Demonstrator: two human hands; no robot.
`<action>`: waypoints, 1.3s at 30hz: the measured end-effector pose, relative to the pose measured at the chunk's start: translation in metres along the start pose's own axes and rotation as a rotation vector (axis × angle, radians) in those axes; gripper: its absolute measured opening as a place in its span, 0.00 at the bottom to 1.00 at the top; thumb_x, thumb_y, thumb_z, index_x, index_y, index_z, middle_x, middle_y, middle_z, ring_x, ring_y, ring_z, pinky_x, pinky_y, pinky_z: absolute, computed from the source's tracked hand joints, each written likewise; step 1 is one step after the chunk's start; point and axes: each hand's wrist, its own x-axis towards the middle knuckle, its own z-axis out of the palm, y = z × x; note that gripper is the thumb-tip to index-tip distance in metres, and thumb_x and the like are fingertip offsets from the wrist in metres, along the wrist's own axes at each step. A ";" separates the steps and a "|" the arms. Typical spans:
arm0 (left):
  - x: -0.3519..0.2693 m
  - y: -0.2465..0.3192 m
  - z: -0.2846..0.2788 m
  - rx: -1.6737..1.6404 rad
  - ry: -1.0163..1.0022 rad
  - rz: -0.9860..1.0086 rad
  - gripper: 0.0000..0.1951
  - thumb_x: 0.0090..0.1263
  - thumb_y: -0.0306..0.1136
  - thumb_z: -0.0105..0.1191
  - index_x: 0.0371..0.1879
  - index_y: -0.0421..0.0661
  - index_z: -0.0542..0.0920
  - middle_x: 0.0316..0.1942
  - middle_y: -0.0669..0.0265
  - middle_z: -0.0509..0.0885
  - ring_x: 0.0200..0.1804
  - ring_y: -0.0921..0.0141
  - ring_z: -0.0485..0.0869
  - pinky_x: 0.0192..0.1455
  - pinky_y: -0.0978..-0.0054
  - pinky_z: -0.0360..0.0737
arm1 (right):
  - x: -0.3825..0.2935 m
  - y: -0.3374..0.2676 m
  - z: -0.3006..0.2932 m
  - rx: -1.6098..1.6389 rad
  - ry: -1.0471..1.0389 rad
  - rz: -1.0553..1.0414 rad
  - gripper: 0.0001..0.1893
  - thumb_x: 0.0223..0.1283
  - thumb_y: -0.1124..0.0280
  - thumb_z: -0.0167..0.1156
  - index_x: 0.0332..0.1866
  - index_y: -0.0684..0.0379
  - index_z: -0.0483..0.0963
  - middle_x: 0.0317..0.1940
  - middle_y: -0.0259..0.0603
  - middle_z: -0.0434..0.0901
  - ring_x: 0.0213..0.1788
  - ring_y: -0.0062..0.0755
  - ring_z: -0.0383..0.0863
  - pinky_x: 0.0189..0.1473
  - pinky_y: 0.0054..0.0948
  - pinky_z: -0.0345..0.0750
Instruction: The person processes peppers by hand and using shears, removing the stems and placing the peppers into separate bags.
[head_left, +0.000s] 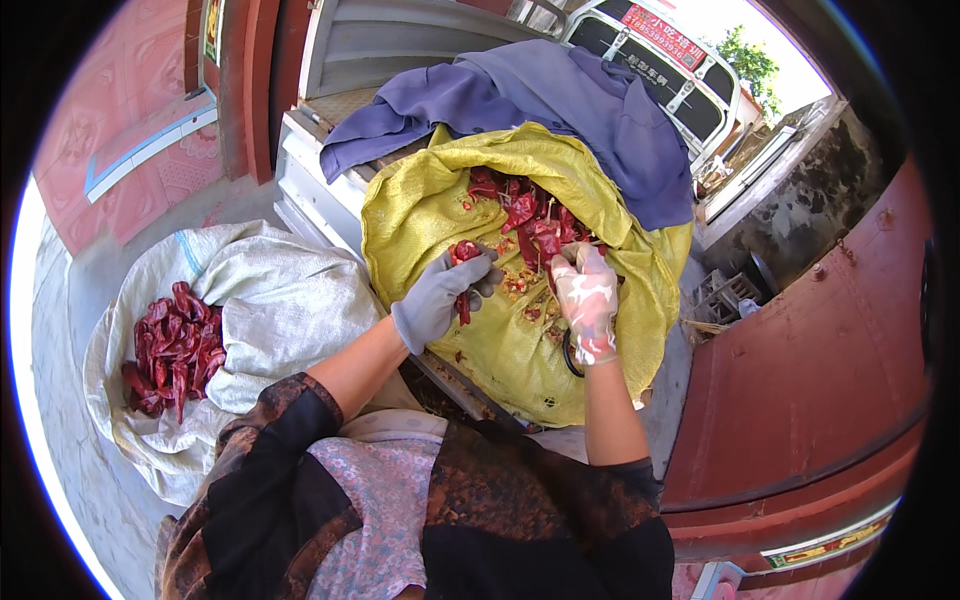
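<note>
My left hand (446, 289), in a grey knit glove, is closed around dried red chili peppers (463, 307); their ends stick out above and below the fingers. To its right, my right hand (586, 300) wears a pink and white camouflage glove. Its fingers are curled at the edge of a pile of dried chili peppers (536, 221), and what they pinch is hidden. A black loop (570, 355) shows beside the right wrist. Both hands are over an opened yellow woven sack (480, 367), where seeds and stem bits (521, 283) lie scattered.
At left, a white woven sack (292, 322) stands open with dried chili peppers (176, 352) inside. A blue-purple cloth (517, 90) drapes behind the yellow sack, on a metal truck bed (319, 202). A red metal door (802, 367) flanks the right. Bricks (724, 296) lie near a wall.
</note>
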 end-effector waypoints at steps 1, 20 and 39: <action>-0.001 -0.002 0.003 0.015 -0.033 0.030 0.09 0.68 0.38 0.51 0.40 0.48 0.75 0.30 0.73 0.78 0.30 0.82 0.74 0.28 0.85 0.70 | -0.014 -0.017 0.000 0.012 0.017 -0.040 0.06 0.47 0.70 0.60 0.28 0.61 0.76 0.27 0.47 0.78 0.29 0.43 0.79 0.33 0.32 0.75; -0.025 -0.002 0.016 0.159 -0.346 -0.048 0.18 0.68 0.44 0.47 0.45 0.42 0.73 0.34 0.65 0.78 0.35 0.75 0.78 0.35 0.78 0.79 | -0.019 -0.047 -0.015 0.748 -0.497 0.177 0.09 0.53 0.79 0.60 0.40 0.64 0.78 0.31 0.42 0.80 0.35 0.25 0.78 0.34 0.23 0.76; -0.024 -0.012 0.012 0.569 -0.285 0.121 0.10 0.62 0.34 0.56 0.22 0.42 0.76 0.17 0.75 0.72 0.21 0.83 0.67 0.24 0.80 0.65 | -0.058 -0.054 0.002 1.118 -0.169 0.509 0.02 0.57 0.77 0.57 0.32 0.61 0.76 0.34 0.40 0.83 0.17 0.08 0.65 0.18 0.11 0.60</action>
